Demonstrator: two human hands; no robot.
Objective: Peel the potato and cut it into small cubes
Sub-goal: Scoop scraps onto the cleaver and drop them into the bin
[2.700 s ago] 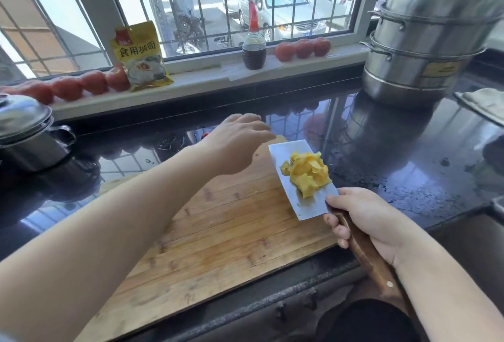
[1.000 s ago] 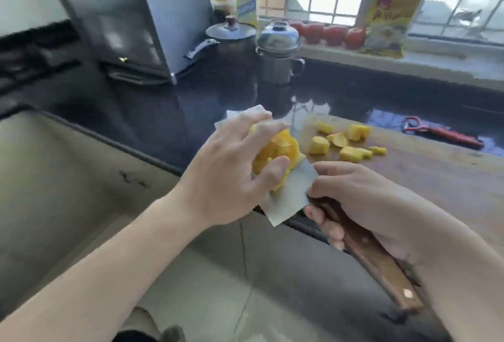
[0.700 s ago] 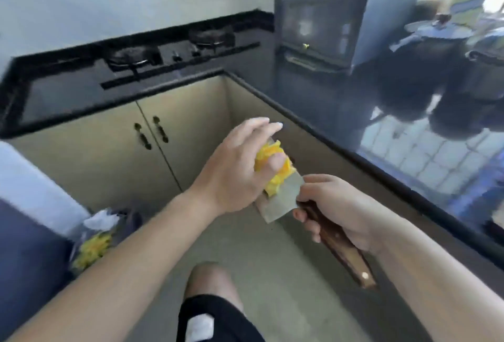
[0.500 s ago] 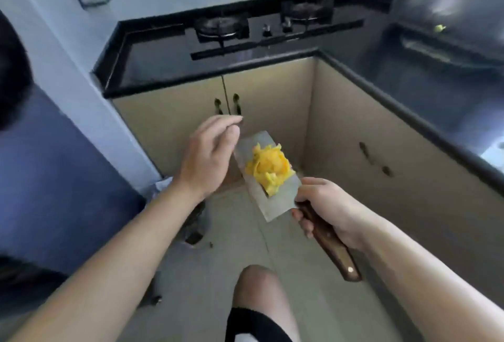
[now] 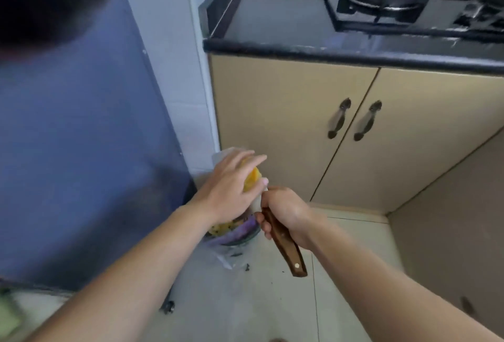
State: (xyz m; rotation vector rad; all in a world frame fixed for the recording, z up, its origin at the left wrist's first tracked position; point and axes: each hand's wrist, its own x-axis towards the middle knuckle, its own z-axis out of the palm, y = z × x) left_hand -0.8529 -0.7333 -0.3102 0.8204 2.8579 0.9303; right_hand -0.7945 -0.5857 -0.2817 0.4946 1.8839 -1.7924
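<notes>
Yellow potato pieces (image 5: pixel 252 179) lie piled on the flat blade of a cleaver (image 5: pixel 287 249), which is held out level above the floor. My left hand (image 5: pixel 227 190) lies over the pile with its fingers stretched out, touching the pieces and hiding most of the blade. My right hand (image 5: pixel 285 211) grips the cleaver's brown wooden handle. Directly below the blade stands a waste bin (image 5: pixel 240 232) lined with a purple bag, with yellowish scraps in it.
Beige cabinet doors (image 5: pixel 300 123) with dark handles stand behind the bin under a black counter (image 5: pixel 327 51) that carries a gas stove (image 5: pixel 381 3). A large blue surface (image 5: pixel 81 151) fills the left. Dark crumbs lie on the pale tiled floor (image 5: pixel 259 300).
I have turned from the cutting board to the cabinet corner. The loaded cleaver has travelled over the waste bin, and my left hand has come back down onto the potato pieces.
</notes>
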